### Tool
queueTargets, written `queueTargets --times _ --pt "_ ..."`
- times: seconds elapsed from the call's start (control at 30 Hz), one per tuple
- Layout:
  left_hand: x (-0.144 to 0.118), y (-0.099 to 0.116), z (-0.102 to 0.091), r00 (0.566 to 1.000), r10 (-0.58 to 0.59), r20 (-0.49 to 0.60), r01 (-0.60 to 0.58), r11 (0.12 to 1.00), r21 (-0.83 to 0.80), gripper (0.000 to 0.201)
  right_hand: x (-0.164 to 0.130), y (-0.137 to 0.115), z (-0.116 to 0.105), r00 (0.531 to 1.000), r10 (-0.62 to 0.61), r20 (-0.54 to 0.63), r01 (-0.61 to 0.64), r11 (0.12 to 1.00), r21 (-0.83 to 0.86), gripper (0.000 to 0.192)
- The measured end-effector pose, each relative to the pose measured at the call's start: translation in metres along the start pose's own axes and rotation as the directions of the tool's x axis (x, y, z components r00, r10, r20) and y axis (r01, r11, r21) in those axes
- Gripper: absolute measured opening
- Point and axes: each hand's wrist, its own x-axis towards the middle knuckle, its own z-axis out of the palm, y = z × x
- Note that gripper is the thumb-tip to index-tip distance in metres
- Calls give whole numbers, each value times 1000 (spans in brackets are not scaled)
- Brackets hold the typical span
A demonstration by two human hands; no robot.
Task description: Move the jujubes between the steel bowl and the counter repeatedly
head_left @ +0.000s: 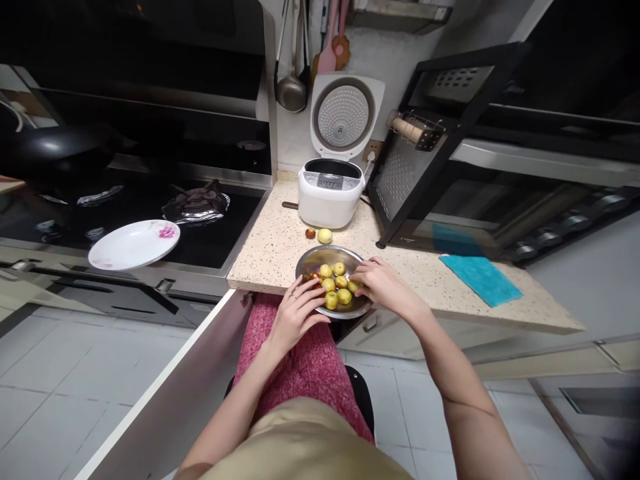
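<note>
A shiny metal bowl [330,249] sits at the counter's front edge, holding several small round yellow-green fruits [344,296] and a few reddish-brown ones. My left hand [298,309] lies over the bowl's left rim, fingers stretched out and thumb apart, its fingertips beside the reddish-brown fruits. From the right, my right hand [384,285] reaches into the bowl with fingers bent around a yellow-green fruit [353,287]; the fingers partly hide it. Behind the bowl, one reddish-brown fruit [311,233] and one yellow-green fruit [325,236] lie on the counter.
A white rice cooker [327,208] stands behind with its lid up. On the right are a black oven [500,207] and a turquoise cloth [483,280]. A flowered white plate [133,247] rests at the stove's front edge. A cabinet door [185,367] stands open at my left.
</note>
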Motion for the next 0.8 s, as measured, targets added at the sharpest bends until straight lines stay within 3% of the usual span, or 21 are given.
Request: queueTargets --times 0.13,0.43,0.63,0.8 --pt "-2 1 -1 1000 -5 15 5 1000 -3 37 -5 -5 2 999 50 23 -50 999 18 13" --pt "-3 0 -2 999 -32 20 33 999 -18 33 -16 -9 18 972 227 -53 -208 948 240 17" --pt "-4 3 -2 999 -44 13 44 999 -9 33 -11 -14 22 968 243 -66 -217 936 276 20" --pt "3 1 -11 996 -86 -27 84 994 -65 35 -29 -23 22 941 256 -220 -162 915 370 22"
